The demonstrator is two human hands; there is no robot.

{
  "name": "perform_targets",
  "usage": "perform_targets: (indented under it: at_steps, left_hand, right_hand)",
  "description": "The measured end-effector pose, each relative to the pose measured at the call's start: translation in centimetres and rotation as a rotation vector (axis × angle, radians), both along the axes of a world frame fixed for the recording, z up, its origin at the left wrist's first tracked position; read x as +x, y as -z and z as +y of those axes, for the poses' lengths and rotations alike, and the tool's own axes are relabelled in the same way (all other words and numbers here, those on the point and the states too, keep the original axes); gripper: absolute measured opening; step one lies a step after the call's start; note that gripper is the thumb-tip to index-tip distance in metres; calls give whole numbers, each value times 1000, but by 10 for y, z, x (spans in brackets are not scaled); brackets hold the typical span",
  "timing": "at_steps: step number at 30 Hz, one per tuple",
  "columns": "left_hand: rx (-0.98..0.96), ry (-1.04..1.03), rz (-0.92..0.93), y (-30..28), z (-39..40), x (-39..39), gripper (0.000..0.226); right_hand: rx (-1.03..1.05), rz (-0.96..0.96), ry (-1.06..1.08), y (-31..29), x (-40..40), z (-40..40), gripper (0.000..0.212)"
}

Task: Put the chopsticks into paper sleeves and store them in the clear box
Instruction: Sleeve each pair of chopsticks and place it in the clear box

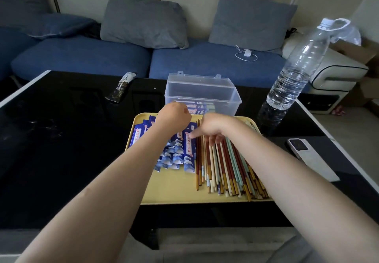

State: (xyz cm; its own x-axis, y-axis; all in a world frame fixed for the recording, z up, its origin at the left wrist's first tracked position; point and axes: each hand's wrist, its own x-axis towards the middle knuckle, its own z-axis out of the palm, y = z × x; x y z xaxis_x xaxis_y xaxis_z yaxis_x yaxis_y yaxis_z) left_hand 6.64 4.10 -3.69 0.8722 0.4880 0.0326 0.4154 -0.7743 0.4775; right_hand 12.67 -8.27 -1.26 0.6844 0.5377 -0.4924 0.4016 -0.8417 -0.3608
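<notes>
A yellow tray (174,189) lies on the black table (61,139). Blue patterned paper sleeves (188,156) are piled on its left half, and several loose chopsticks (225,166) in red, mint, cream and brown on its right half. Behind the tray stands the clear box (235,96), lid open, with a few sleeved chopsticks (202,107) inside. My left hand (174,117) is curled into a fist above the tray's far edge, just in front of the box, and nothing shows in it. My right hand (213,129) hangs over the chopsticks with its fingertips down on them.
A large water bottle (297,74) stands at the table's right, close to the tray's far corner. A white phone (299,146) lies to the right of the tray. A dark snack packet (120,87) lies at the far left. A blue sofa sits behind the table.
</notes>
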Motion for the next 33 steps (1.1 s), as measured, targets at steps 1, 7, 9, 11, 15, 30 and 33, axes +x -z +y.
perform_targets:
  at_steps: [1,7,9,11,15,30,33]
  left_hand:
    - [-6,23,23,0,-4,-2,26]
    - [51,147,126,-3,-25,-13,31]
    - [66,162,107,-4,-28,-16,31]
    - [88,175,81,-4,-30,-18,31]
    - [130,191,71,0,-32,-18,32]
    - [679,392,-52,-4,-68,-5,34]
    - [592,303,-15,-4,-68,-7,34]
  right_hand:
    - [-58,-1,-26,2,-5,-3,41]
    - [-66,120,-10,12,-32,-14,32]
    - [-23,146,42,18,-35,-14,27]
    - [33,152,72,23,-38,-15,24]
    - [149,189,134,27,-41,-23,23]
    - [628,35,225,17,9,-94,15]
    - [688,14,315,20,14,-97,35]
